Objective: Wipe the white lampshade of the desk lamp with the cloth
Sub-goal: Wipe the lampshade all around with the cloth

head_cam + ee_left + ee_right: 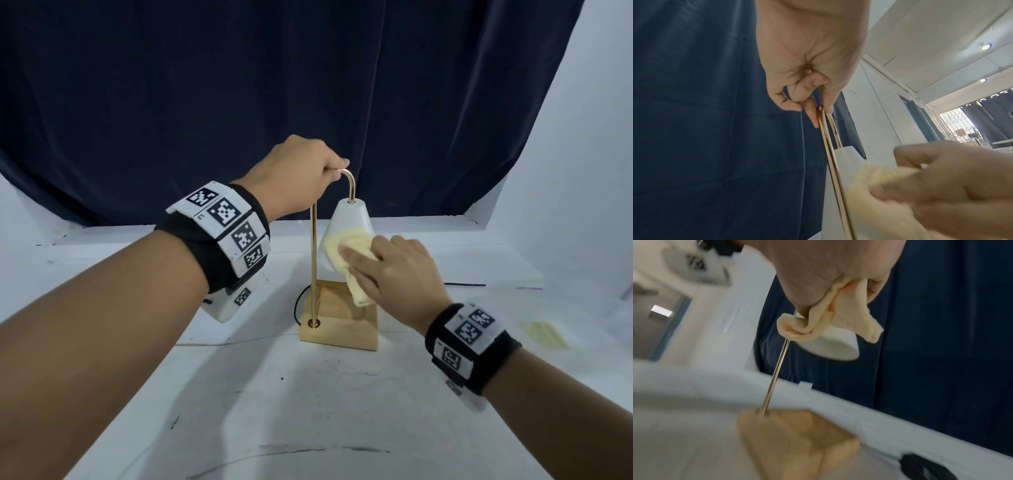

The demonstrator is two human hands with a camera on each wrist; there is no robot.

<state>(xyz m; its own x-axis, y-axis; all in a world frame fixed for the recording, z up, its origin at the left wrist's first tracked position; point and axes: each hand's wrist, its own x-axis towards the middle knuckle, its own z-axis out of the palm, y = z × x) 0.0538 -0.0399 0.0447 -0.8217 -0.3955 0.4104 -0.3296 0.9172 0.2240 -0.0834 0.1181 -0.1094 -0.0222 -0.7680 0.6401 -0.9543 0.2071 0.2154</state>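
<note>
The desk lamp stands mid-table: a wooden base (339,325), a thin brass rod (313,260) that arches over, and a white lampshade (351,217) hanging from the arch. My left hand (308,171) grips the top bend of the rod, fingers curled round it (818,104). My right hand (394,270) holds a pale yellow cloth (346,246) flat against the front of the shade, with a corner of the cloth hanging below. In the right wrist view the cloth (830,321) is bunched in the fingers above the shade's rim (834,348).
A white table (308,394) runs under a dark blue curtain (274,85). A second yellow cloth (544,334) lies at the right. A black cable (298,308) leaves the lamp base at the left and another cable piece (464,284) lies behind my right hand.
</note>
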